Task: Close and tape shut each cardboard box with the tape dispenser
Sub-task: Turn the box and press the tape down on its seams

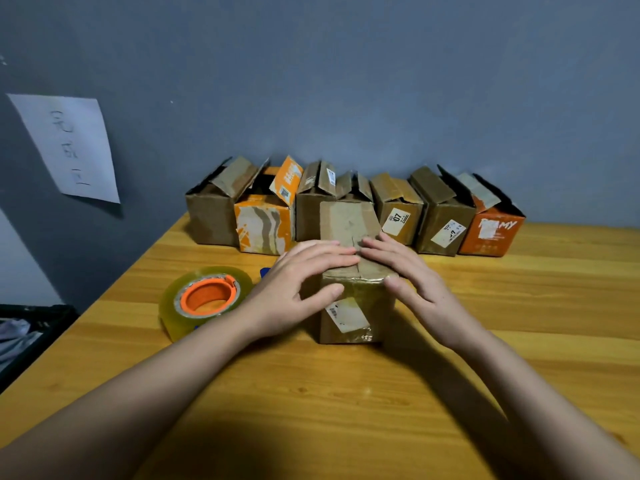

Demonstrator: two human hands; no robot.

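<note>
I have both hands on the brown box standing directly between them at the near middle of the table. My left hand lies flat, fingers straight, pressing the left top flap down, thumb against the front face. My right hand does the same on the right flap, fingers extended; neither hand grips anything. The fingertips nearly meet over the centre seam.

In my judgement the step in hand is closing the flaps. To do it well, I should keep the flap edges butted flush along the seam, hold them with one hand, and fetch the tape roll, which lies flat just left of my left wrist.

The box stands upright, labelled face toward me; its top seam runs away from me, toward the row of open boxes beyond my fingertips.
</note>
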